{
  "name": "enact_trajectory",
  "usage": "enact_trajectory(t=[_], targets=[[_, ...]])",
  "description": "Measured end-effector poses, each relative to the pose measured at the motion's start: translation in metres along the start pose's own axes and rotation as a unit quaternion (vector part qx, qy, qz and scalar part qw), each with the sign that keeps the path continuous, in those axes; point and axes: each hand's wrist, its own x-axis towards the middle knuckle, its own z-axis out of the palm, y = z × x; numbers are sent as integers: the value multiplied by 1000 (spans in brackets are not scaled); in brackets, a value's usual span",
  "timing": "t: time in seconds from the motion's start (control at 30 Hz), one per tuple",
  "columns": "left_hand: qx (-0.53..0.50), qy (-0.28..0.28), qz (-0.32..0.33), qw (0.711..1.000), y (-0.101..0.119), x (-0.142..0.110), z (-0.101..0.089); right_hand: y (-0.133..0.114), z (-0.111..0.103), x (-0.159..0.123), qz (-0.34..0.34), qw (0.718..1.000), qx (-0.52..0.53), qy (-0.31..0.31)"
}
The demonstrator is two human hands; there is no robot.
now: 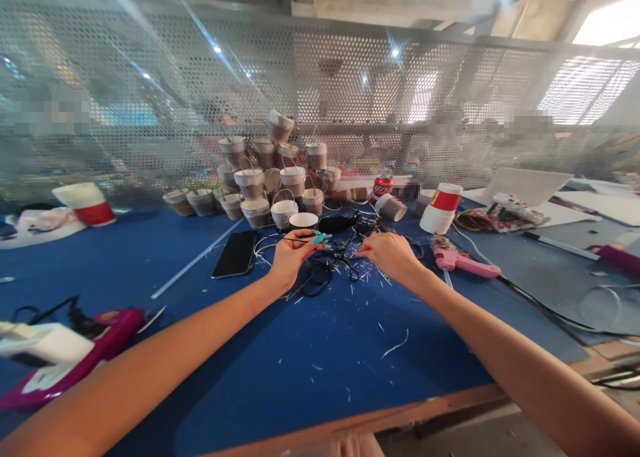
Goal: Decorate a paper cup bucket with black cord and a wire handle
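My left hand (289, 260) is closed in a pinch on a thin black cord (320, 289), with bright teal nails or tips showing at the fingers. The cord lies in loose loops on the blue table below and between my hands. My right hand (393, 254) is curled shut, thumb and finger pinching the tangled cord from the other side. Behind the cord are a dark, furry-looking bundle (337, 224) and a cup (304, 222) with a white inside. A black phone (235, 254) lies left of my left hand.
Small handled buckets (256, 212) are stacked at the back. A red can (383, 186), stacked paper cups (440, 210) and a pink glue gun (467, 264) stand or lie to the right. A purple power strip (107, 330) lies at left. White scraps (395, 345) litter the blue table (240, 390).
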Motion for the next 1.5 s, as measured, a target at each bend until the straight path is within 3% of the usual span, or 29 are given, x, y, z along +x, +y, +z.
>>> enact_trajectory(t=[0.17,0.33,0.43,0.57,0.77,0.9,1.27,1.5], targets=[[3,-8,-38,999,0,0,1,-1,-1,-2,-8,998,7,60],[-3,1,-33,999,2,-1,3,0,0,-2,-17,995,21,100],[-2,2,-28,1000,1,0,1,3,1,0,-31,997,20,63],[0,-3,-26,1000,0,1,0,6,1,2,6,1000,6,7],[19,-7,-40,999,3,-2,4,4,-2,-2,38,997,15,68],[13,5,-37,999,4,-3,4,3,-1,-2,22,994,37,99],[8,4,-4,1000,-1,2,-1,3,-2,-1,-7,999,35,30],[4,-3,-20,1000,3,-1,2,0,-3,-2,23,999,36,8]])
